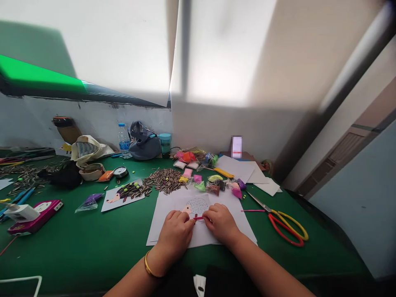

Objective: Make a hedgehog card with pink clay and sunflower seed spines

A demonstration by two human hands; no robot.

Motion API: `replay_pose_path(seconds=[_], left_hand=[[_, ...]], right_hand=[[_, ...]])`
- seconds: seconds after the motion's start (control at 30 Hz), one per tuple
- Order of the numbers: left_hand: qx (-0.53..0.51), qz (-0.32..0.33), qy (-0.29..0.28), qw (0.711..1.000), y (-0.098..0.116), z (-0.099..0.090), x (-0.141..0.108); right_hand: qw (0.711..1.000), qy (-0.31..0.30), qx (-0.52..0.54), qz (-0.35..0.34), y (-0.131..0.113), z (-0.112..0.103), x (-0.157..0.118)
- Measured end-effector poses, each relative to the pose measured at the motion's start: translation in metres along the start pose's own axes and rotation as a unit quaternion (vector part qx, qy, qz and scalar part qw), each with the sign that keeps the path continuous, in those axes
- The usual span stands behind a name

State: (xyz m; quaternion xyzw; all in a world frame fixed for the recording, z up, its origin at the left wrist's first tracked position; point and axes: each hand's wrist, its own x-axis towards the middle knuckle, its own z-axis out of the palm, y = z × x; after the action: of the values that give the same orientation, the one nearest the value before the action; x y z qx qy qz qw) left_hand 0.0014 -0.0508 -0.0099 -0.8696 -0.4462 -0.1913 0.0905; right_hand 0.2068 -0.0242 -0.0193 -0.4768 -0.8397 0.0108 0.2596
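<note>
Thin pink strip [198,218] lies left-to-right between the left hand [175,233] and right hand [221,222] — both curled, fingertips at its ends, hold unconfirmed — just near of a paper hedgehog outline [196,205].

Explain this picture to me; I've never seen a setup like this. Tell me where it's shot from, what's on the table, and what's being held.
There is no machine here: these are a person's two bare hands, seen through one camera worn on their head, looking forward and down. The left hand, with a gold bangle on its wrist, and the right hand meet at a thin red strip; which hand grips it is hard to tell. Beneath them lies a white paper sheet with a pink-faced, grey-dotted hedgehog drawing. The green tabletop also bears a heap of striped sunflower seeds, small plastic bags of coloured clay and metal scissors with red and yellow handles.
</note>
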Motion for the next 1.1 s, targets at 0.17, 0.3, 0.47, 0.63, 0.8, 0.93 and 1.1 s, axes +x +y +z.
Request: replay_pose_path(seconds=[0.17, 0.3, 0.47, 0.63, 0.8, 0.93, 1.1], left_hand=[[-0.012, -0.014, 0.005, 1.000, -0.0007, 0.0017, 0.0007], [-0.017, -0.019, 0.002, 1.000, -0.0013, 0.0028, 0.0011], [-0.013, -0.025, -0.007, 1.000, -0.0013, 0.0022, 0.0012], [-0.006, -0.037, -0.020, 0.999, -0.0007, 0.0000, 0.0010], [-0.011, -0.063, -0.020, 0.998, 0.0008, -0.0011, 0.0030], [-0.049, -0.108, -0.013, 0.993, -0.0015, 0.0012, 0.0067], [-0.123, -0.118, 0.001, 0.985, -0.0067, 0.0041, 0.0082]], right_hand=[[0.998, -0.033, 0.032, 0.032, -0.0012, -0.0008, 0.0026], [0.993, -0.059, 0.076, 0.072, -0.0025, -0.0035, 0.0051], [0.984, -0.067, 0.145, 0.083, -0.0026, -0.0056, 0.0032], [0.979, -0.019, 0.185, 0.080, -0.0001, -0.0049, 0.0016], [0.977, -0.017, 0.196, 0.083, -0.0007, -0.0059, 0.0025], [0.973, -0.025, 0.223, 0.060, -0.0035, -0.0070, 0.0012], [0.969, -0.011, 0.241, 0.047, -0.0021, -0.0064, 0.0004]])
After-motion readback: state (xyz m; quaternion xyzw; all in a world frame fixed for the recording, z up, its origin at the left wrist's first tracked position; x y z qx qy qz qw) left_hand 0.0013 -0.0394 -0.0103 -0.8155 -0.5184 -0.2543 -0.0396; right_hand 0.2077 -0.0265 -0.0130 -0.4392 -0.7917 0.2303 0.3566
